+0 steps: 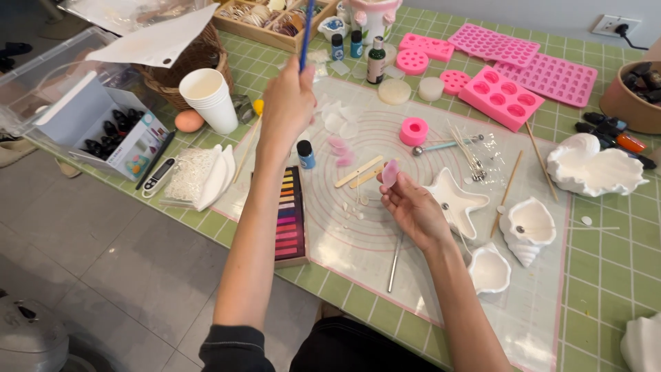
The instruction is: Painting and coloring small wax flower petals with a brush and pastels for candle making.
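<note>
On the translucent craft mat (358,241) with pink circle markings, your work is spread across a green-checked table (606,275). Your left hand (288,103) is raised, fingers curled tight around a blue-handled brush (306,31) that points up and away toward the far side; brush tip out of frame, can't tell its state. Your right hand (413,207) sits lower over the mat, palm turned up, thumb and fingertips pinching a small pale pink petal-shaped piece (390,172) held just above the mat. Other pink and white petals (341,148) lie on the mat near your left wrist. Just right of your right hand: a white starfish-shaped dish (458,203), touching or nearly touching the hand's edge, can't tell which. Two flat wooden sticks (359,172) lie just left of the pinched piece. A box of coloured pastel sticks (289,217) sits beside your left forearm, small blue-capped bottle (306,154) above it. White shell-shaped moulds (527,231) lie to the right; pink silicone moulds (500,96) at the far side. Stack of white paper cups (210,100) stands to the left.
</note>
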